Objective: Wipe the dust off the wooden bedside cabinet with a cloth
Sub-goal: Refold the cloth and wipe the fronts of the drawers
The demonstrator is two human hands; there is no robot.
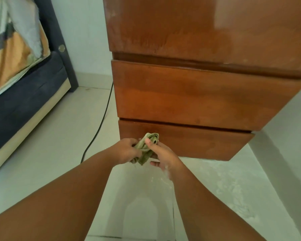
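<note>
The wooden bedside cabinet [198, 94] fills the upper right, with a reddish-brown top showing pale dusty patches and two drawer fronts below it. A bunched green cloth [147, 146] is held low in front of the bottom drawer. My left hand [124, 151] grips the cloth's left side. My right hand [161, 156] holds its right side, thumb pressed on the top fold. Both hands are close together, just short of the lower drawer front. Part of the cloth is hidden between the palms.
A bed [23, 94] with a dark base and a patterned cover stands at the left. A black cable [101, 122] runs down the cabinet's left side across the pale floor [50, 153]. Whitish dust lies on the floor [224, 185] at the right.
</note>
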